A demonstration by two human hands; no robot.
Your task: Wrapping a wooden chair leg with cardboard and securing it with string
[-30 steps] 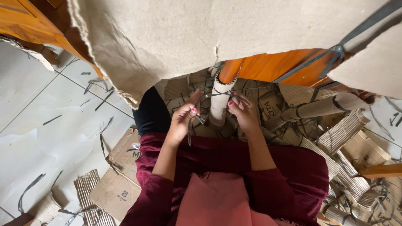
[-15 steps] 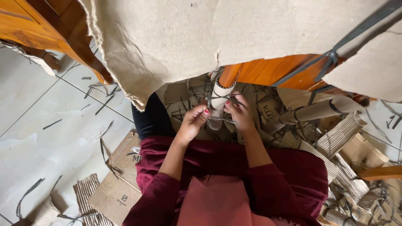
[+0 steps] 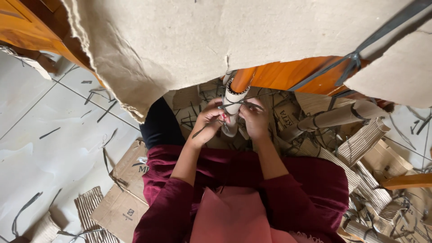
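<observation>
A rolled tube of pale cardboard [image 3: 233, 104] stands upright in front of me, with a thin grey strap [image 3: 234, 105] wound across it. My left hand [image 3: 208, 121] is closed on the strap's left end beside the tube. My right hand [image 3: 255, 119] pinches the strap on the tube's right side, fingers bent. Both forearms in dark red sleeves reach forward over my lap. The tube's top is hidden behind a big torn sheet of brown cardboard [image 3: 216, 40] that hangs across the upper view.
Orange wooden furniture [image 3: 288, 74] stands behind the sheet. Rolled corrugated bundles [image 3: 330, 118] and scraps pile at the right. Flat cardboard pieces [image 3: 123, 198] and grey strap offcuts [image 3: 49, 132] lie on the white tiled floor at the left.
My left hand has drawn in from an open reach to a closed grip at the tube. The strap is now pulled across the tube between both hands.
</observation>
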